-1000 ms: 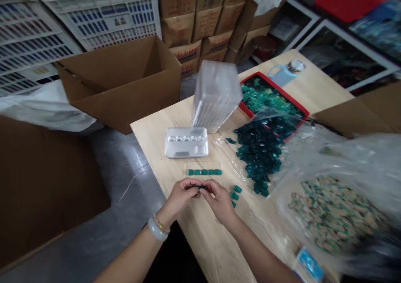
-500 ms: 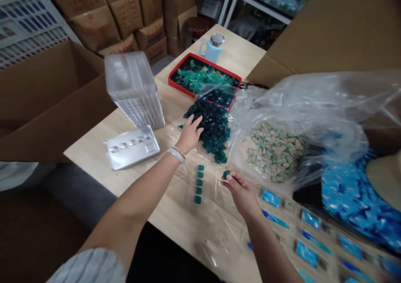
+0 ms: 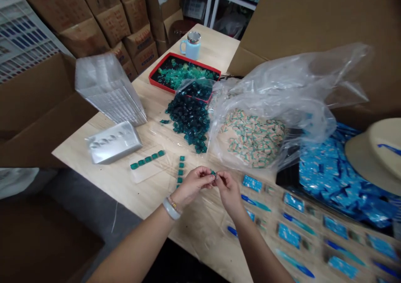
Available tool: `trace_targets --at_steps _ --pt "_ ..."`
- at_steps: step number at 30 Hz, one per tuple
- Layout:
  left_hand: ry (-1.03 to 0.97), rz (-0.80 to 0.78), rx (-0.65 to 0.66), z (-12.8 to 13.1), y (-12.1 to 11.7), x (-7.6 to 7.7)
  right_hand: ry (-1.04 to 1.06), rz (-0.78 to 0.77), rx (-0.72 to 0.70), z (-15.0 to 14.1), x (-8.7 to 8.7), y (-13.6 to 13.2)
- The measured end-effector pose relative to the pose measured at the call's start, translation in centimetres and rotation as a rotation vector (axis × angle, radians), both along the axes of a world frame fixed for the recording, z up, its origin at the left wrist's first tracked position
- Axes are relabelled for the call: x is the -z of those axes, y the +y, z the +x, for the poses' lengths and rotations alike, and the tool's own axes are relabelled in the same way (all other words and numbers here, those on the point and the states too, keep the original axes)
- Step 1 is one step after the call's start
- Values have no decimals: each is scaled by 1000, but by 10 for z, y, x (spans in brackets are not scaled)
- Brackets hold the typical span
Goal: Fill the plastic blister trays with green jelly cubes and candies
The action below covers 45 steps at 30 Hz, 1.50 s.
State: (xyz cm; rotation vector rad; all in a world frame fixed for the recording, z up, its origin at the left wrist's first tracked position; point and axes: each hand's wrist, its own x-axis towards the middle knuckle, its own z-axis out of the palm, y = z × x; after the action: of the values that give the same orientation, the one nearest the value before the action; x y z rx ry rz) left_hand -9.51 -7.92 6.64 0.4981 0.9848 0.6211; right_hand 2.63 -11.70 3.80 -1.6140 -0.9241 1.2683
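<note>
My left hand (image 3: 193,184) and my right hand (image 3: 227,189) meet above the wooden table (image 3: 103,178), fingertips pinched together on a small teal block (image 3: 213,174). Just left of them several teal blocks lie in a short column (image 3: 180,171). Another row of teal blocks (image 3: 147,160) rests on a clear plastic sheet. A heap of dark teal blocks (image 3: 189,118) spills from a plastic bag beyond my hands.
A silver blister tray (image 3: 113,142) and a tall stack of clear trays (image 3: 108,90) stand at the left. A red tray (image 3: 183,71) with green pieces and a blue mug (image 3: 191,45) lie farther back. Plastic bags, blue packets and cardboard boxes crowd the right.
My left hand came back from the heap of dark teal blocks to meet my right hand. Both hands now pinch one small block. The view has shifted rightward.
</note>
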Motion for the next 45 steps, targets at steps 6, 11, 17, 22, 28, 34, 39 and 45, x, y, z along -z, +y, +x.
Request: trace_targets --at_steps 6,11,17,22,28,34,39,45 --pt "171 260 127 24 -16 1 -79 31 5 19 -3 -17" --pt "324 333 213 27 -26 -3 179 -36 -1 26 -13 -26" --pt "672 701 297 17 -42 -8 248 -132 -332 34 -19 -20" --pt "706 813 169 8 -27 -8 76 -98 -461 22 -18 19" --pt "813 794 63 -20 20 -9 -572 197 -548 -4 -37 119" --pt "443 234 -146 -21 9 14 -1004 240 -621 -21 -28 203" --pt "255 -11 -334 -14 6 21 -836 404 -642 -15 -23 177" --pt "136 -3 -172 -4 -1 18 -255 277 -750 14 -18 59"
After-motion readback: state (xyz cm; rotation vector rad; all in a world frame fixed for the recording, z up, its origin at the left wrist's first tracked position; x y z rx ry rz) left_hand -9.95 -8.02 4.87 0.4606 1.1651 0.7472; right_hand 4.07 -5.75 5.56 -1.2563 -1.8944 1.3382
